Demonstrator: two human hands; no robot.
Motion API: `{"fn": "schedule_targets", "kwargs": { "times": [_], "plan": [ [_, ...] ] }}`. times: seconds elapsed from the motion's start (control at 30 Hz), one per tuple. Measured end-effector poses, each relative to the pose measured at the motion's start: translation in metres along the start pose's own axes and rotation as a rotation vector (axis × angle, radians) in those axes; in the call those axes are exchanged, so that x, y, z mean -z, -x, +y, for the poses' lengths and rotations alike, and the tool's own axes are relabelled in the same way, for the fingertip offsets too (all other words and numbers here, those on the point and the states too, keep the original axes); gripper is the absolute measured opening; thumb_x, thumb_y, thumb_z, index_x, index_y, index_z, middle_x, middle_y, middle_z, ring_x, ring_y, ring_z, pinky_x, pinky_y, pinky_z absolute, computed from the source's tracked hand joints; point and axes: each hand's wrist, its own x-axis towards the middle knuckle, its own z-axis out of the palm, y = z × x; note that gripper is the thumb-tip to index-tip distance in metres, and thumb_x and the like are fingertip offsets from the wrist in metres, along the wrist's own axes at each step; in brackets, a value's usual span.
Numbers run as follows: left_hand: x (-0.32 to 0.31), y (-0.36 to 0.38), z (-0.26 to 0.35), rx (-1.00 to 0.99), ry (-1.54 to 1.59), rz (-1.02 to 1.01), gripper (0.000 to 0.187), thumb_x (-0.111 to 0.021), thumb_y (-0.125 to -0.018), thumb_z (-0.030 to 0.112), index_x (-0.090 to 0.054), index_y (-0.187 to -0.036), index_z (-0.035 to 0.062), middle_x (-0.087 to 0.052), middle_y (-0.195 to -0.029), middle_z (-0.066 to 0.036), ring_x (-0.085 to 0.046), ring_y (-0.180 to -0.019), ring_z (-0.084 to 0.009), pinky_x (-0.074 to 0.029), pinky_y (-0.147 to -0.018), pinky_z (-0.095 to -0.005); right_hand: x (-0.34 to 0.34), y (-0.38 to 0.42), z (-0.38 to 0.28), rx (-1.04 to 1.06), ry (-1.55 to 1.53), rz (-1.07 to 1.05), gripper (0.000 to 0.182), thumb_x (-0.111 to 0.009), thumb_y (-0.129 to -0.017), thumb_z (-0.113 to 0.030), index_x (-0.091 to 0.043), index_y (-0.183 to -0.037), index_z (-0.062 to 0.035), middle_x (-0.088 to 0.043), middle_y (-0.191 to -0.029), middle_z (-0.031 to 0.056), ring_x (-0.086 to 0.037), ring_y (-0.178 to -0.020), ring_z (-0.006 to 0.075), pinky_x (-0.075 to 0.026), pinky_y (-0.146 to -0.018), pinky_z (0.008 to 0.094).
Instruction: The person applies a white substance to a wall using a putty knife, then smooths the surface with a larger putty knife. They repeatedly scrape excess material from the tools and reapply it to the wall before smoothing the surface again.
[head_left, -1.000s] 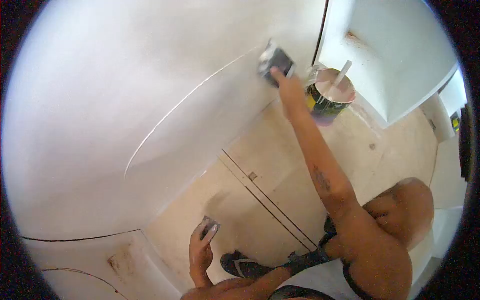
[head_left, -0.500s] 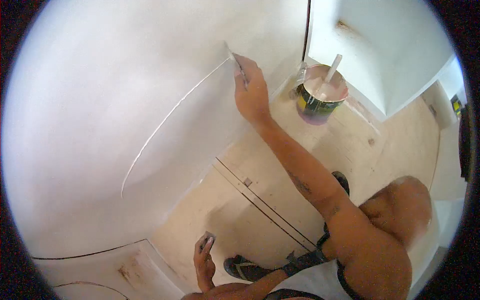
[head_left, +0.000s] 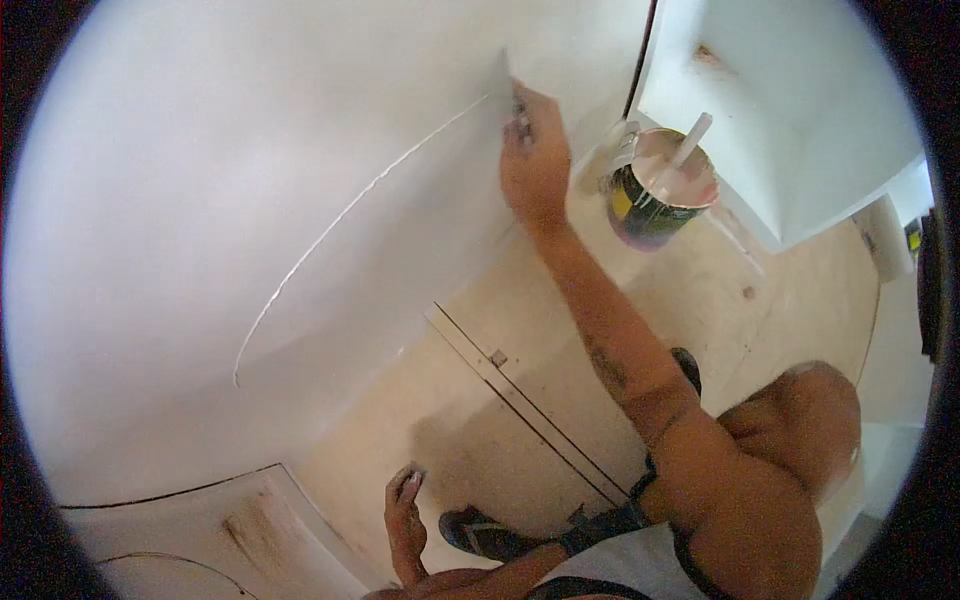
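Note:
My right hand (head_left: 537, 155) is closed round a putty knife (head_left: 505, 68), whose thin blade meets the white wall (head_left: 250, 150). Below the blade, a raised white line of filler (head_left: 340, 215) curves down the wall to the lower left, starting close to the knife. My left hand (head_left: 406, 515) is held low above the floor, its fingers curled. A small dark thing seems to be at its fingertips, too small to name.
An open paint bucket (head_left: 660, 190) with a pale stick (head_left: 692, 140) in it stands on the beige floor (head_left: 790, 310), right of my right hand. A white recessed panel (head_left: 800, 120) rises behind it. Dark parallel lines cross the floor near my sandal (head_left: 490, 537).
My right hand and the putty knife have moved up and to the right along the wall. The filler line's upper end now reaches farther up. My left hand stays nearly in place; the view shifted slightly.

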Motion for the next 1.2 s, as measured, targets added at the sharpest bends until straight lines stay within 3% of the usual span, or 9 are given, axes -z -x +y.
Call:
{"fn": "schedule_targets", "kwargs": {
  "times": [0.33, 0.63, 0.73, 0.8, 0.83, 0.93, 1.03, 1.13, 1.2],
  "plan": [
    [0.016, 0.018, -0.037, 0.03, 0.023, 0.066, 0.07, -0.035, -0.068, -0.024, -0.062, -0.124, 0.0082, -0.053, -0.133, -0.019, -0.05, -0.127, -0.0355, -0.042, -0.108, -0.0432, -0.068, 0.13, -0.141, 0.142, -0.033, -0.268, 0.068, -0.065, -0.07, -0.002, -0.047, -0.135, 0.0023, -0.048, -0.129, 0.0235, -0.046, -0.115, 0.0418, -0.036, -0.101, 0.0516],
    [0.036, 0.055, -0.072, 0.075, 0.079, 0.152, 0.068, -0.041, -0.075, -0.011, -0.053, -0.137, 0.013, -0.048, -0.141, -0.018, -0.049, -0.129, -0.0355, -0.038, -0.11, -0.0431, -0.13, 0.24, -0.226, 0.345, 0.077, -0.493, 0.051, -0.054, -0.086, -0.014, -0.048, -0.134, 0.0014, -0.048, -0.132, 0.0215, -0.05, -0.111, 0.0377, -0.046, -0.092, 0.0499],
    [0.04, 0.059, -0.076, 0.024, 0.225, 0.264, 0.075, -0.039, -0.062, -0.017, -0.055, -0.133, 0.0044, -0.052, -0.134, -0.018, -0.052, -0.126, -0.0355, -0.039, -0.108, -0.043, -0.147, 0.272, -0.234, 0.442, 0.133, -0.477, 0.049, -0.055, -0.087, -0.016, -0.049, -0.133, -0.0002, -0.049, -0.132, 0.0202, -0.05, -0.112, 0.0355, -0.046, -0.092, 0.0508],
    [0.053, 0.067, -0.067, 0.451, 0.46, 0.351, 0.069, -0.049, -0.07, -0.009, -0.048, -0.138, 0.0012, -0.053, -0.134, -0.015, -0.054, -0.123, -0.0351, -0.04, -0.108, -0.043, -0.153, 0.288, -0.242, 0.477, 0.119, -0.496, 0.049, -0.055, -0.087, -0.017, -0.049, -0.133, -0.001, -0.049, -0.132, 0.0196, -0.05, -0.112, 0.0348, -0.046, -0.092, 0.0505],
    [0.056, 0.069, -0.066, 0.469, 0.456, 0.373, 0.069, -0.049, -0.07, -0.009, -0.048, -0.138, 0.0012, -0.053, -0.134, -0.015, -0.054, -0.123, -0.0351, -0.04, -0.108, -0.043, -0.156, 0.295, -0.247, 0.509, 0.127, -0.505, 0.049, -0.055, -0.088, -0.018, -0.049, -0.133, -0.0018, -0.049, -0.132, 0.019, -0.05, -0.112, 0.0341, -0.046, -0.093, 0.0503],
    [0.047, 0.075, -0.095, 0.191, 1.1, 0.658, 0.054, -0.054, -0.095, 0.018, -0.038, -0.143, -0.0007, -0.053, -0.135, -0.013, -0.055, -0.122, -0.0334, -0.044, -0.103, -0.0502, -0.159, 0.314, -0.248, 0.569, 0.145, -0.52, 0.049, -0.055, -0.088, -0.019, -0.049, -0.134, -0.0032, -0.049, -0.132, 0.0181, -0.05, -0.113, 0.0329, -0.046, -0.094, 0.0504],
    [0.063, 0.058, -0.074, 0.25, 1.376, 0.727, 0.057, -0.057, -0.093, 0.034, -0.042, -0.139, 0.0034, -0.052, -0.136, -0.015, -0.056, -0.119, -0.0354, -0.049, -0.096, -0.0612, -0.15, 0.315, -0.253, 0.604, 0.115, -0.585, 0.048, -0.056, -0.087, -0.018, -0.049, -0.133, -0.004, -0.049, -0.133, 0.0175, -0.05, -0.115, 0.0333, -0.045, -0.095, 0.05],
    [0.065, 0.05, -0.092, 0.295, 1.464, 0.741, 0.051, -0.051, -0.096, 0.037, -0.045, -0.136, 0.0062, -0.056, -0.13, -0.013, -0.057, -0.117, -0.0337, -0.051, -0.096, -0.0562, -0.129, 0.314, -0.254, 0.501, 0.106, -0.884, 0.049, -0.057, -0.086, -0.016, -0.049, -0.132, -0.0027, -0.049, -0.134, 0.0177, -0.049, -0.119, 0.0346, -0.042, -0.099, 0.0498],
    [0.073, 0.04, -0.096, 0.306, 1.512, 0.743, 0.049, -0.049, -0.097, 0.038, -0.046, -0.135, 0.0076, -0.058, -0.126, -0.012, -0.059, -0.114, -0.0323, -0.051, -0.095, -0.0548, -0.109, 0.303, -0.246, 0.12, -0.396, -1.1, 0.049, -0.058, -0.084, -0.014, -0.051, -0.132, -0.0038, -0.048, -0.133, 0.0177, -0.048, -0.121, 0.0357, -0.039, -0.102, 0.0505]
  ]
}}
